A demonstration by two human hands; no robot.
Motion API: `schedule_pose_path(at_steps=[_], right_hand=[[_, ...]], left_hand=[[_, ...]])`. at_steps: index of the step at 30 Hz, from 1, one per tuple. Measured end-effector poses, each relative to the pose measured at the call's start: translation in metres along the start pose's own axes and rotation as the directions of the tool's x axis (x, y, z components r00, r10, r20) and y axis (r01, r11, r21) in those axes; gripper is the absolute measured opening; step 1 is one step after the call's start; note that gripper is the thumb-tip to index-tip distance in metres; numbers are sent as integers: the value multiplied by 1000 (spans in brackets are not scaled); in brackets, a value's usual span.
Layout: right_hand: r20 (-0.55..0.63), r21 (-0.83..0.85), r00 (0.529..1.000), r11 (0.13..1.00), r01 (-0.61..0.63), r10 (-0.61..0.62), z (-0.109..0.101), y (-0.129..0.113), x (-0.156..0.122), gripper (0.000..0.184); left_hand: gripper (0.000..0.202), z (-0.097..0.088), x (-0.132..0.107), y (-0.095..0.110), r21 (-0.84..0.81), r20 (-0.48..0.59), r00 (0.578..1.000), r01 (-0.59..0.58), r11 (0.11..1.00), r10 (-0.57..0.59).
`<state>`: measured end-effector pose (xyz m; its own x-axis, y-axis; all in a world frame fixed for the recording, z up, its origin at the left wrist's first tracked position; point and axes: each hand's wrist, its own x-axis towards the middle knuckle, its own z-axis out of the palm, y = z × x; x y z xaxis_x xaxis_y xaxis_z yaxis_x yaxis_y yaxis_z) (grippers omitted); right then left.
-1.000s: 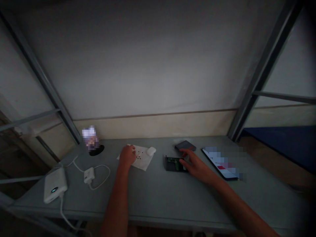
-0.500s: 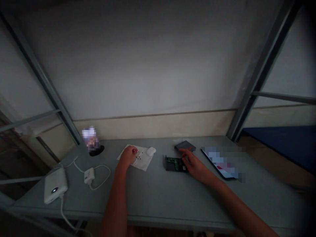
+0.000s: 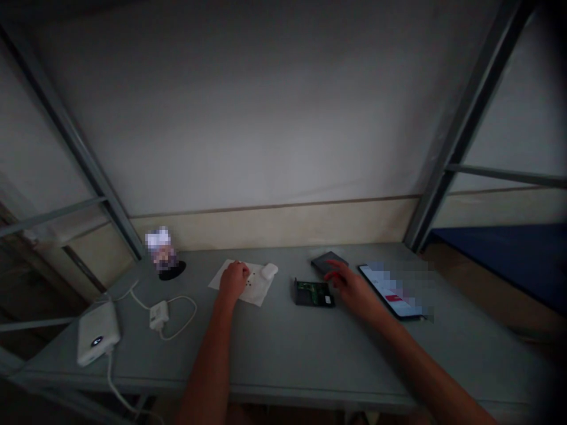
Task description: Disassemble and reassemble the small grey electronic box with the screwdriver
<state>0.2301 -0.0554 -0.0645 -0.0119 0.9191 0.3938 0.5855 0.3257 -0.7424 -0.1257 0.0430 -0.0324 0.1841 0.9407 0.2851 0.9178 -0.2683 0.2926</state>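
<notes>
My left hand (image 3: 234, 278) is over the left part of a white paper sheet (image 3: 260, 297), its fingers curled together; whatever they may hold is hidden. Several tiny dark pieces, perhaps screws, lie on the sheet beside the fingertips. A small white rounded object (image 3: 269, 271) rests at the sheet's right edge. Further right lies a dark, shallow case with a green circuit board (image 3: 314, 293) inside it. My right hand (image 3: 352, 289) is just right of this case, thumb and index finger apart. Its fingertips overlap the view of a flat dark square piece (image 3: 325, 263) behind the case; contact cannot be made out.
A phone or tablet with a lit screen (image 3: 387, 289) lies to the right. At the left are a white power bank (image 3: 98, 333), a small white adapter with cables (image 3: 159, 315), and a blurred upright picture on a round black base (image 3: 172, 271). Metal posts flank the grey table (image 3: 274, 354).
My right hand has lifted off the case with the circuit board and shifted slightly right, towards the dark square piece. My left hand stays over the paper.
</notes>
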Motion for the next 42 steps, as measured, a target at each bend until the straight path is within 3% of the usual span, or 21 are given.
schedule_pose_path(at_steps=[7, 13, 16, 18, 22, 25, 27, 34, 37, 42], right_hand=[[-90, -38, 985, 988, -152, 148, -16, -1, 4, 28], [-242, 44, 970, 998, 37, -25, -42, -19, 7, 28], [-163, 146, 987, 989, 13, 11, -46, -36, 18, 40], [-143, 174, 990, 984, 22, 3, -43, -48, 31, 43], [-158, 147, 978, 976, 163, -140, -23, -67, 62, 37], [-210, 117, 945, 953, 279, -250, -2, -71, 77, 31], [-259, 79, 937, 961, 264, -236, 9, -69, 80, 30], [-370, -14, 908, 979, 204, -195, 13, -53, 66, 29], [-378, 8, 909, 981, 195, -177, 11, -53, 61, 30], [-368, 14, 908, 975, 220, -200, 14, -61, 56, 26]], left_hand=[[17, 5, 8, 8, -67, -43, 999, -21, 998, 18], [31, 5, -1, 50, -235, -69, 983, -182, 955, 171], [37, 5, -10, 73, -294, -46, 961, -273, 916, 272], [36, 7, -14, 87, -320, -35, 941, -330, 888, 337], [24, 12, -12, 111, -375, -52, 903, -414, 829, 427], [17, 18, -1, 126, -394, -66, 892, -436, 809, 448], [16, 24, 7, 132, -395, -63, 890, -439, 807, 452], [19, 38, 14, 128, -406, -9, 902, -397, 823, 431], [14, 38, 9, 120, -434, -3, 919, -356, 828, 394], [22, 33, 6, 117, -440, -48, 933, -339, 831, 355]])
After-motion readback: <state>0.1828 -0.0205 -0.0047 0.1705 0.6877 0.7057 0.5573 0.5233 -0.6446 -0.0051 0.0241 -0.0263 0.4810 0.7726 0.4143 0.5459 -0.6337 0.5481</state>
